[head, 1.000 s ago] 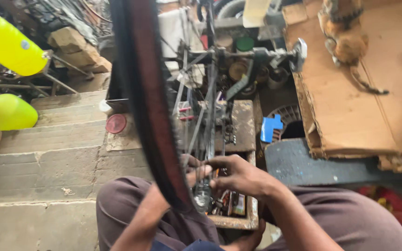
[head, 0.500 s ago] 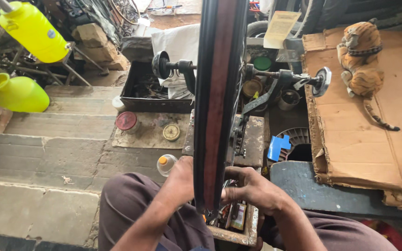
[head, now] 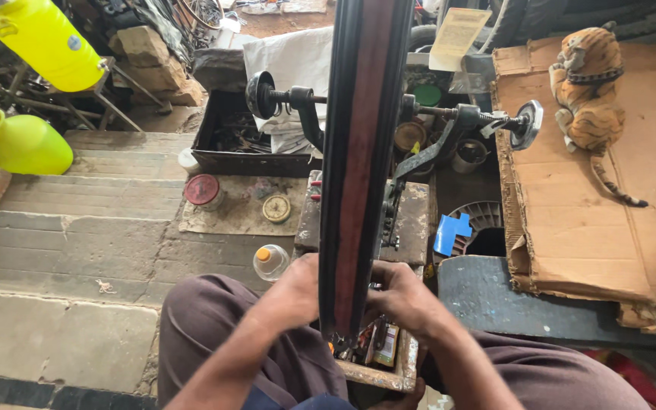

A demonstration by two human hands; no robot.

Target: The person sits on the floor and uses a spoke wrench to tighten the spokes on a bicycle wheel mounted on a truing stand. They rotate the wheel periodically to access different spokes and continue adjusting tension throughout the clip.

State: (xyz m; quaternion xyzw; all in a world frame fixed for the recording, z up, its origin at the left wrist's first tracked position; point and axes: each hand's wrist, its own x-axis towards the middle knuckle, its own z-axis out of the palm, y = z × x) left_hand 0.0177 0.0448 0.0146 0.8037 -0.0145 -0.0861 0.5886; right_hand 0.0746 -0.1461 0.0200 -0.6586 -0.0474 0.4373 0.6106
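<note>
Bicycle wheel [head: 358, 152] stands upright, edge-on; long axis runs near to far. Left hand [head: 291, 292] and right hand [head: 404, 298] grip its near rim from either side.

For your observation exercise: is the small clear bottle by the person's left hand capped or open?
Capped. The small clear bottle stands upright on the stone floor with an orange cap on top, beside the left hand.
</note>
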